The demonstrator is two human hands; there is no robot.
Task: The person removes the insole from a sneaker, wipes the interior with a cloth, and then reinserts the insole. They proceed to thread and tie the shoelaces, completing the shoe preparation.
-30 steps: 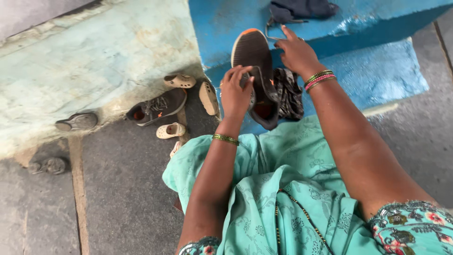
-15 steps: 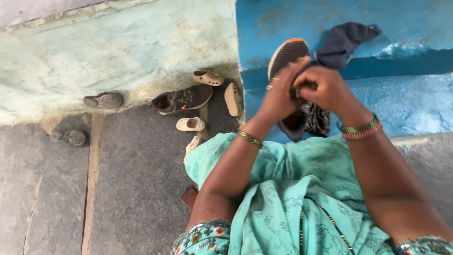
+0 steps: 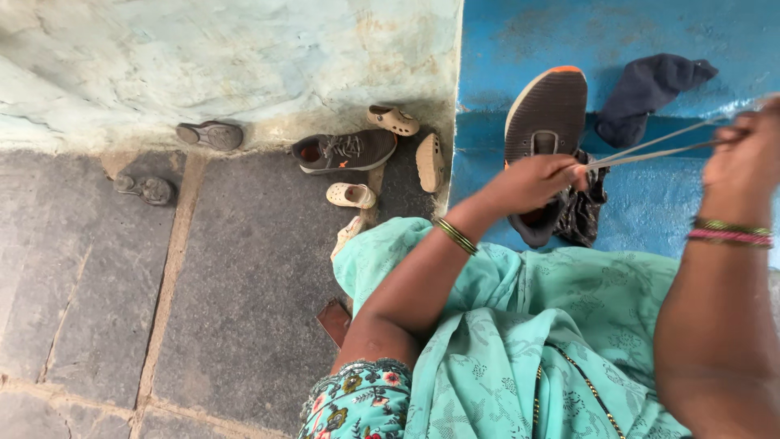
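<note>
Shoelace [image 3: 650,146] runs taut rightward from the upturned sneaker [image 3: 543,122]: your left hand [image 3: 532,180] pinches it at the sneaker, right hand [image 3: 747,150] grips its far end.

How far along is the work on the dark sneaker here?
Done: nothing visibly finished. In hand: left hand steadies the dark orange-trimmed sneaker, sole up, while right hand pulls its grey lace taut sideways. Left: the matching dark sneaker lies untouched on the stone floor.

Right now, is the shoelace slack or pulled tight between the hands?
Pulled tight: the shoelace runs in straight lines from the left hand at the dark shoe to the raised right hand.
</note>
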